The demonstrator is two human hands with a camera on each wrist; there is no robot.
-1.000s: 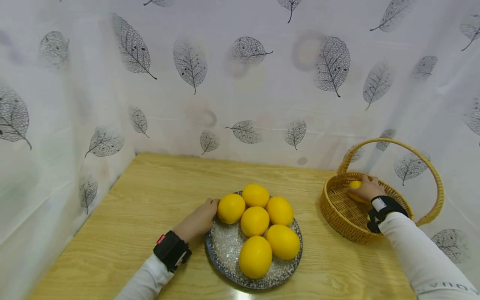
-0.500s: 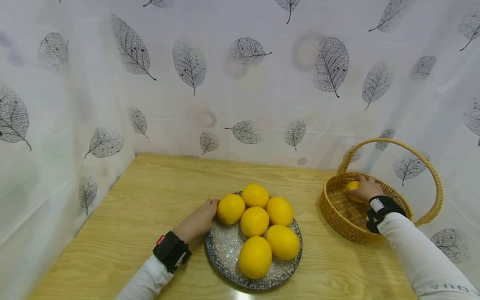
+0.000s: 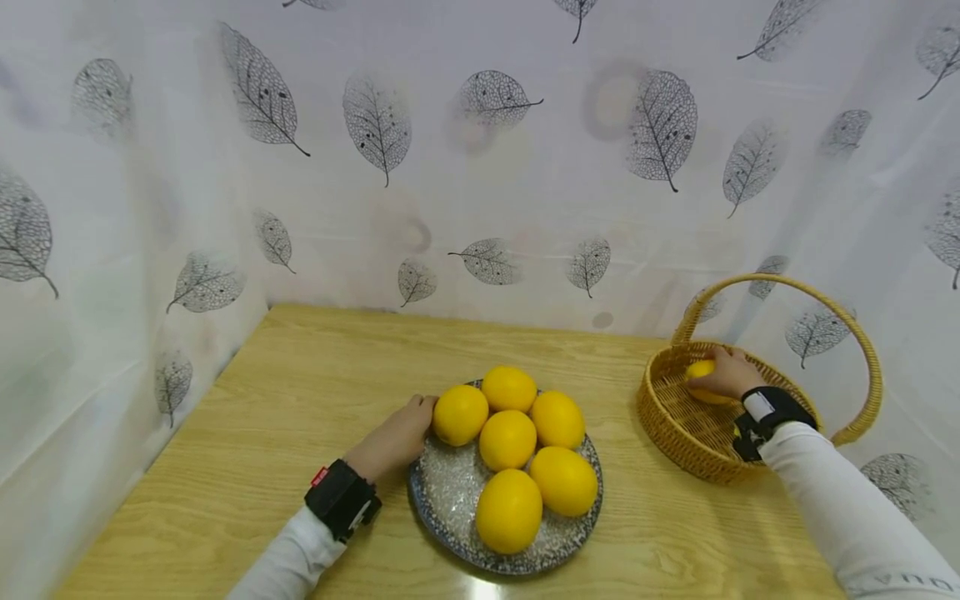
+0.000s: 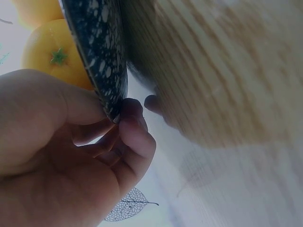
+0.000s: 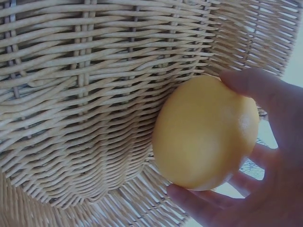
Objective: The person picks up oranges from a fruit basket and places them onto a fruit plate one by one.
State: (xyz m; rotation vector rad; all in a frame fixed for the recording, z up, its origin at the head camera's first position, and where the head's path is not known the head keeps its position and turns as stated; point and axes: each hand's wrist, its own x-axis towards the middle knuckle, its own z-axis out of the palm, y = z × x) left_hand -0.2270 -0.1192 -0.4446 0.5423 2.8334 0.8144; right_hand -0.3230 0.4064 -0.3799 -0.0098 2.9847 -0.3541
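Observation:
A speckled grey plate on the wooden table holds several yellow lemons. My left hand holds the plate's left rim, thumb and curled fingers pinching the edge, with a lemon just behind it. At the right stands a wicker basket with an arched handle. My right hand is inside the basket, its fingers wrapped round one lemon that lies against the woven wall.
White curtains printed with grey leaves close in the table at the back and both sides. Bare wood lies left of the plate and between plate and basket.
The right hand with its lemon has shifted slightly left and deeper inside the basket. The left hand stays on the plate rim.

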